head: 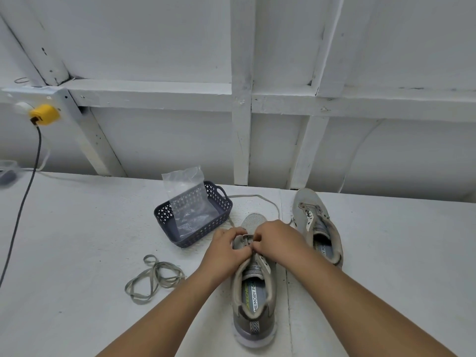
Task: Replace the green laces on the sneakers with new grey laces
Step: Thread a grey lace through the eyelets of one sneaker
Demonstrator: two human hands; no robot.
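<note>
Sneakers: two grey ones on a white painted surface [77, 228]. Near sneaker [253, 287] stands in front of the person, toe pointing away; far sneaker [319, 225] lies to its right, apart from it, angled, with no lace visible in its eyelets. Surface has a seam running front to back between the two shoes, with dark specks along it. Behind the surface: white painted wall [154, 47] of boards and framing timbers. Upper left on the wall, a yellow plug [44, 114] sits in a socket, dark cable [25, 197] hanging down and off the left edge. Readable writing: insole of near sneaker reads "MEMORY FO…", rest hidden under the tongue; a green-lettered brand word beside it is only partly legible. Far sneaker's insole shows print, too small to read. Container: dark perforated plastic basket [164, 215] with a handle, left of the near sneaker's toe; a clear plastic bag [188, 199] stands in it, contents indistinct. Grey lace [262, 198] runs from the near sneaker's eyelets in a loop past the basket. Loose greenish-grey lace [152, 278] lies tangled on the surface to the left. Left hand [226, 247] and right hand [275, 240] meet over the lowest eyelets, fingers curled, both pinching the grey lace.
</note>
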